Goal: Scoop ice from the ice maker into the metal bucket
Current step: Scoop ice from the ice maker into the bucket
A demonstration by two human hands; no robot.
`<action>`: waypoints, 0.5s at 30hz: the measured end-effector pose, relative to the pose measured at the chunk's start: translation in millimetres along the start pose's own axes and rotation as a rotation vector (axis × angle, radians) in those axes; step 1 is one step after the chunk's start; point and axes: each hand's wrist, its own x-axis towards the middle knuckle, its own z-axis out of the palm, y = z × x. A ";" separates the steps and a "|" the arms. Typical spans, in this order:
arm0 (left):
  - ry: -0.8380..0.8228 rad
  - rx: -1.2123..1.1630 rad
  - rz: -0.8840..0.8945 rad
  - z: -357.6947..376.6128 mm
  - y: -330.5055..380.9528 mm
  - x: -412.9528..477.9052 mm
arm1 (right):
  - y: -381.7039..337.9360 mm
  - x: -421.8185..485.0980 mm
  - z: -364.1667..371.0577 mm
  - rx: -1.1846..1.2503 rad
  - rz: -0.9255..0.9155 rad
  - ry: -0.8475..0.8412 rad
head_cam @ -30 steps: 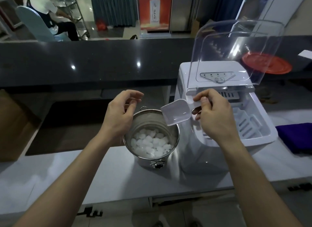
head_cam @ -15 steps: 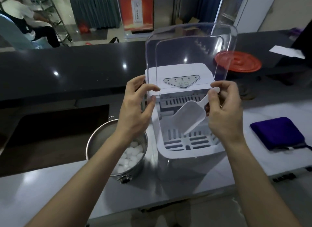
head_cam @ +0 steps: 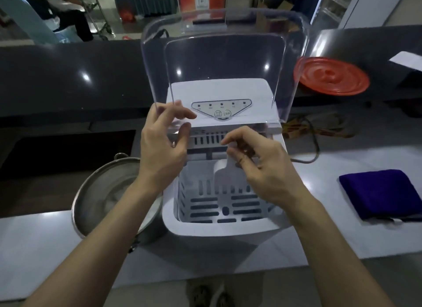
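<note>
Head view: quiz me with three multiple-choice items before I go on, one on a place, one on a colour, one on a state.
1. Where does the metal bucket stand relative to the ice maker?
A) to the person's left of it
B) to the person's right of it
C) on top of it
2. The folded cloth on the counter is:
A) white
B) yellow
C) dark purple-blue
3. The clear lid is:
A) shut
B) raised open
C) lying on the counter

Answers: 1 A, it sits beside the machine's left wall; 2 C, it shows deep purple-blue; 3 B, it stands upright, leaving the inside exposed.
</note>
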 end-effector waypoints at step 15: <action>0.010 0.117 0.030 -2.2 -2.8 -3.9 | 3.5 -10.2 -9.1 0.001 0.022 -0.096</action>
